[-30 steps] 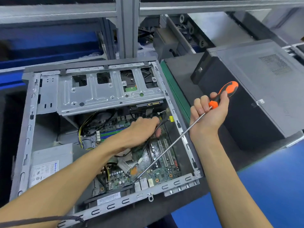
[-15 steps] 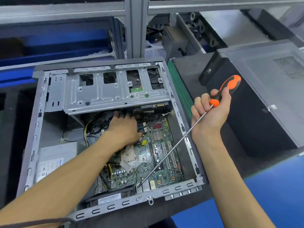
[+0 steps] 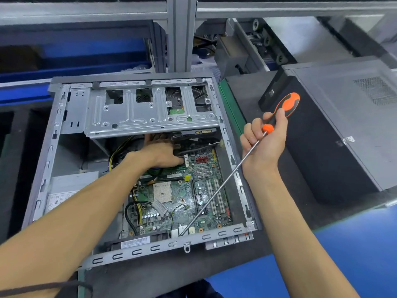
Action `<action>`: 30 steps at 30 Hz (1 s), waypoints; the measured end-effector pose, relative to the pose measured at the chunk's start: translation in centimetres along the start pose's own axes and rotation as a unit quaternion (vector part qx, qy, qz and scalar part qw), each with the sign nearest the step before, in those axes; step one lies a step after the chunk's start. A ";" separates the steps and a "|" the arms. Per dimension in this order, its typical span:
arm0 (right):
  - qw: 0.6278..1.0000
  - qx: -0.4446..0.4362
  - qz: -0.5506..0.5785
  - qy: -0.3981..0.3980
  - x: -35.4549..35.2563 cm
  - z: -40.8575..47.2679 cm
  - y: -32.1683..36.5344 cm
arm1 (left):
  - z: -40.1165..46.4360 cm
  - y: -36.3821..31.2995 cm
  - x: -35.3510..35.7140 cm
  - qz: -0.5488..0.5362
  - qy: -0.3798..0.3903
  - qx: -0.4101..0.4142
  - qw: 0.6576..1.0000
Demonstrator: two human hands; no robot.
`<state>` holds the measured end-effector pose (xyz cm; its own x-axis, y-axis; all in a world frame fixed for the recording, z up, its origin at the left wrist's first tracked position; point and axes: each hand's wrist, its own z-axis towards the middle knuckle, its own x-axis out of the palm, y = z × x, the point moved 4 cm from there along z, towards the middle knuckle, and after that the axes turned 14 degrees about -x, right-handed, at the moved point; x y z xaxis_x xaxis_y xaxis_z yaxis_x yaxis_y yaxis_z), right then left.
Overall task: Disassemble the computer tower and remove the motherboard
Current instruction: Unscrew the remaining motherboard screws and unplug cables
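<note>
The open computer tower lies on its side on the bench, its grey metal frame bare. The green motherboard sits in its floor, with cables across it. My left hand reaches deep inside, under the metal drive cage; its fingertips are hidden there and its thumb lies by a white connector. My right hand grips a long screwdriver by its orange and black handle, above the tower's right wall. The shaft slants down to the board's near edge.
A second, closed black tower lies to the right. The power supply fills the case's left side. A grey frame post and conveyor rollers stand behind. A black cable crosses my left forearm.
My left hand has moved from the board's middle cables up and back, under the drive cage. My right hand and the screwdriver have held nearly still.
</note>
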<state>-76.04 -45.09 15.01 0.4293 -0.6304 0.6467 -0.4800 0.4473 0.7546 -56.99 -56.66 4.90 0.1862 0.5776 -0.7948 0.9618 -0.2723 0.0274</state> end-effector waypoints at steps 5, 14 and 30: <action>1.000 -0.008 -0.003 0.017 0.3 -0.1 0.0 | 0.1 0.2 -0.2 -0.022 -0.004 0.003 1.000; 0.997 -0.066 -0.026 0.015 0.7 -0.1 1.0 | -3.1 -0.9 -0.9 -0.059 -0.032 0.094 0.993; 0.882 -0.384 -0.197 0.189 5.9 -1.1 3.8 | -5.2 3.8 -1.1 -0.111 -0.132 0.053 0.984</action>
<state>-74.53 -46.43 21.81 0.7414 -0.6412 0.1980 0.3618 0.6304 0.6868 -52.52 -54.34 9.03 -0.0977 0.4147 -0.9047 0.9440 -0.2491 -0.2162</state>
